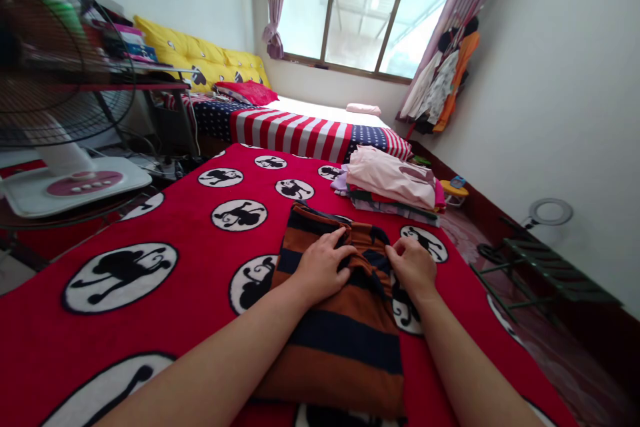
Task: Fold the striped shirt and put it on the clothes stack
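A folded garment with wide brown and navy stripes (pixel 340 347) lies on a red blanket printed with black figures in white circles (pixel 150 227). My left hand (pixel 323 267) rests on the garment's upper part, its fingers curled over a fold. My right hand (pixel 413 267) sits at the garment's right edge, its fingertips pinching the fabric. Beyond the hands, a stack of folded clothes topped by a pale pink piece (pixel 393 183) lies on the blanket, apart from the garment.
A standing fan with a white base (pixel 75 183) is at the left, beside a shelf of books. Farther ahead is a second bed with a stars-and-stripes cover (pixel 290 133). Clothes hang by the window at the right. A green folding rack (pixel 545 273) stands on the floor.
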Demonstrator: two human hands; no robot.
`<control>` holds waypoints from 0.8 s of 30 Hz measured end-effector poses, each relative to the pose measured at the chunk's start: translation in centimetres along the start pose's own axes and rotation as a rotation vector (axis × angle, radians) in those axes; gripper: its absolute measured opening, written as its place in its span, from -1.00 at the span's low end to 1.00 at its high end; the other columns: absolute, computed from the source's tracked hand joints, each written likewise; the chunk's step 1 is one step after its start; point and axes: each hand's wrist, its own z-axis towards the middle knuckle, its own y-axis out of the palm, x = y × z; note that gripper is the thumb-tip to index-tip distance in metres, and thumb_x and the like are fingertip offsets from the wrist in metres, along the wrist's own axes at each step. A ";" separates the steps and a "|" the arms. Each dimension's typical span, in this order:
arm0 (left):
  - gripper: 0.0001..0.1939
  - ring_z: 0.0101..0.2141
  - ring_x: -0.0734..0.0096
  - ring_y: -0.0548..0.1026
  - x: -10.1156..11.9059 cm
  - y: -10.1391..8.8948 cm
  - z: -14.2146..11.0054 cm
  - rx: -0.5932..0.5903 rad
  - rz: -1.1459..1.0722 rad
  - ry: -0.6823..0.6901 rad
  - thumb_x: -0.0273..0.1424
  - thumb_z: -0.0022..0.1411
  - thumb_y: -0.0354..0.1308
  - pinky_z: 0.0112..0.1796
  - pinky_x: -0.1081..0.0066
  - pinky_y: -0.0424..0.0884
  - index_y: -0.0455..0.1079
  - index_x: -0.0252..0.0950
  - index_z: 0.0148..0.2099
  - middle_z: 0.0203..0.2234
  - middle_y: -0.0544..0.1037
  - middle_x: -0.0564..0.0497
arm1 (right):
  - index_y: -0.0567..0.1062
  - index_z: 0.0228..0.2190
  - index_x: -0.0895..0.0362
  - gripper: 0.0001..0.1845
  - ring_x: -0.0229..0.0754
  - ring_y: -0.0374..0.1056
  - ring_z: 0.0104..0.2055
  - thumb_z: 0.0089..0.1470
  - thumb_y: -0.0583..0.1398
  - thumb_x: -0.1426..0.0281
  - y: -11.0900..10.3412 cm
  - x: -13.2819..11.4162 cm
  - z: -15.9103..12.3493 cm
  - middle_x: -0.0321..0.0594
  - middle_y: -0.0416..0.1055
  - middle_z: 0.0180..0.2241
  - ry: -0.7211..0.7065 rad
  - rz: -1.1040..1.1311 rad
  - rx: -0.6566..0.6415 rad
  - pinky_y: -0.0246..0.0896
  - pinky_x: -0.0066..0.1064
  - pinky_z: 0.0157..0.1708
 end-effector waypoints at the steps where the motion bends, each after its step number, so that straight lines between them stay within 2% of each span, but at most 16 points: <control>1: -0.60 0.14 0.14 0.26 0.0 0.0 0.0 0.000 -0.003 0.001 -0.39 0.08 0.20 0.11 0.19 0.26 0.44 -0.10 0.02 0.23 0.22 -0.01 | 0.43 -0.50 0.10 -0.87 -0.07 0.33 -0.29 0.02 0.16 0.32 -0.2 -0.5 -0.2 -0.17 0.43 -0.35 -0.042 -0.046 0.042 0.08 -0.32 -0.38; 2: -0.60 0.14 0.15 0.26 0.0 0.0 0.0 0.001 -0.006 0.004 -0.39 0.08 0.20 0.11 0.20 0.26 0.44 -0.11 0.01 0.23 0.22 -0.02 | 0.45 -0.41 0.11 -0.91 -0.03 0.33 -0.21 0.02 0.16 0.37 -0.4 -0.9 -0.4 -0.13 0.43 -0.28 -0.089 -0.072 0.097 0.11 -0.29 -0.31; 4: -0.60 0.15 0.14 0.25 0.0 -0.1 0.0 0.008 -0.015 0.015 -0.40 0.08 0.20 0.12 0.20 0.25 0.44 -0.12 0.02 0.23 0.22 -0.04 | 0.46 -0.24 0.13 -0.80 0.01 0.30 -0.07 0.03 0.14 0.43 -0.6 -1.8 -0.8 -0.09 0.42 -0.16 -0.222 -0.038 0.157 0.13 -0.23 -0.16; 5: -0.58 0.16 0.13 0.25 0.0 -0.1 0.0 0.011 -0.023 0.021 -0.41 0.08 0.20 0.12 0.19 0.25 0.43 -0.12 0.04 0.23 0.21 -0.06 | 0.46 -0.19 0.13 -0.76 -0.01 0.29 -0.04 0.06 0.12 0.45 -0.6 -2.2 -0.9 -0.10 0.43 -0.13 -0.296 0.015 0.128 0.13 -0.23 -0.11; 7: -0.48 0.15 0.11 0.27 -0.1 -0.2 0.0 0.026 -0.064 0.019 -0.42 0.07 0.21 0.12 0.19 0.26 0.35 -0.13 0.12 0.24 0.18 -0.08 | 0.49 -0.19 0.10 -0.75 -0.08 0.32 -0.06 0.12 0.08 0.46 -0.7 -2.5 -1.0 -0.16 0.46 -0.13 -0.402 0.122 -0.020 0.16 -0.26 -0.08; 9: -0.37 0.14 0.11 0.28 -0.3 -0.2 0.0 0.056 -0.135 -0.001 -0.40 0.08 0.21 0.12 0.18 0.27 0.22 -0.14 0.22 0.26 0.13 -0.09 | 0.53 -0.24 0.09 -0.75 -0.10 0.36 -0.11 0.15 0.06 0.44 -0.9 -2.7 -1.0 -0.19 0.50 -0.18 -0.400 0.173 -0.139 0.20 -0.27 -0.10; 11: -0.31 0.15 0.10 0.28 -0.5 0.0 0.1 0.103 -0.212 -0.025 -0.38 0.11 0.20 0.12 0.17 0.28 0.11 -0.18 0.28 0.27 0.10 -0.13 | 0.54 -0.25 0.09 -0.77 -0.08 0.38 -0.13 0.15 0.09 0.36 -1.5 -3.2 -1.3 -0.19 0.51 -0.20 -0.354 0.225 -0.161 0.21 -0.25 -0.10; 12: -0.30 0.16 0.11 0.27 -0.7 0.1 0.1 0.128 -0.245 -0.031 -0.39 0.12 0.19 0.13 0.17 0.27 0.09 -0.21 0.29 0.26 0.11 -0.15 | 0.53 -0.23 0.09 -0.77 -0.08 0.39 -0.12 0.13 0.13 0.30 -1.9 -3.5 -1.5 -0.19 0.51 -0.20 -0.352 0.262 -0.161 0.22 -0.25 -0.09; 14: -0.33 0.17 0.12 0.25 -1.0 0.4 0.1 0.174 -0.300 -0.028 -0.45 0.12 0.16 0.15 0.17 0.24 0.09 -0.26 0.28 0.23 0.15 -0.18 | 0.49 -0.13 0.08 -0.64 -0.06 0.38 -0.09 0.02 0.24 0.22 -2.6 -4.3 -2.3 -0.18 0.50 -0.15 -0.384 0.335 -0.170 0.23 -0.25 -0.09; 16: -0.34 0.17 0.14 0.23 -1.1 0.6 0.2 0.210 -0.346 -0.013 -0.53 0.10 0.14 0.16 0.18 0.23 0.10 -0.29 0.26 0.21 0.18 -0.19 | 0.47 -0.09 0.07 -0.55 -0.05 0.38 -0.09 -0.07 0.30 0.25 -2.7 -4.8 -3.1 -0.18 0.49 -0.13 -0.415 0.385 -0.204 0.24 -0.25 -0.10; 17: -0.33 0.17 0.15 0.24 -1.0 0.6 0.2 0.225 -0.370 -0.003 -0.56 0.08 0.13 0.15 0.19 0.24 0.11 -0.29 0.25 0.20 0.19 -0.19 | 0.49 -0.13 0.07 -0.60 -0.06 0.39 -0.12 -0.07 0.29 0.28 -2.5 -4.9 -3.3 -0.18 0.50 -0.16 -0.409 0.408 -0.213 0.25 -0.26 -0.12; 19: -0.34 0.12 0.20 0.30 -0.8 0.4 0.3 0.273 -0.428 0.012 -0.60 0.08 0.10 0.11 0.22 0.31 0.11 -0.28 0.23 0.18 0.19 -0.18 | 0.53 -0.28 0.09 -0.79 -0.10 0.42 -0.23 0.01 0.22 0.30 -1.5 -4.4 -3.3 -0.20 0.53 -0.28 -0.316 0.493 -0.194 0.26 -0.30 -0.21; 20: -0.37 0.07 0.24 0.36 -0.7 0.1 0.4 0.318 -0.459 0.012 -0.61 0.09 0.09 0.07 0.25 0.35 0.11 -0.28 0.22 0.16 0.22 -0.18 | 0.53 -0.35 0.10 -0.82 -0.12 0.42 -0.30 0.04 0.19 0.28 -0.9 -4.0 -3.1 -0.20 0.52 -0.36 -0.223 0.554 -0.162 0.27 -0.32 -0.26; 22: -0.47 -0.07 0.34 0.44 -0.5 -0.5 0.4 0.438 -0.490 -0.013 -0.61 0.12 0.07 -0.03 0.32 0.42 0.16 -0.28 0.15 0.04 0.31 -0.15 | 0.50 -0.41 0.14 -0.77 -0.11 0.41 -0.38 0.06 0.15 0.24 0.1 -2.7 -2.4 -0.18 0.49 -0.45 -0.007 0.660 -0.067 0.27 -0.32 -0.35; 24: -0.64 -0.19 0.39 0.47 -0.4 -1.0 0.5 0.523 -0.447 -0.057 -0.60 0.16 0.03 -0.12 0.36 0.44 0.26 -0.30 0.02 -0.13 0.39 -0.08 | 0.46 -0.34 0.18 -0.75 -0.10 0.40 -0.39 0.03 0.16 0.24 0.6 -1.5 -1.8 -0.14 0.48 -0.43 0.155 0.711 0.027 0.28 -0.30 -0.37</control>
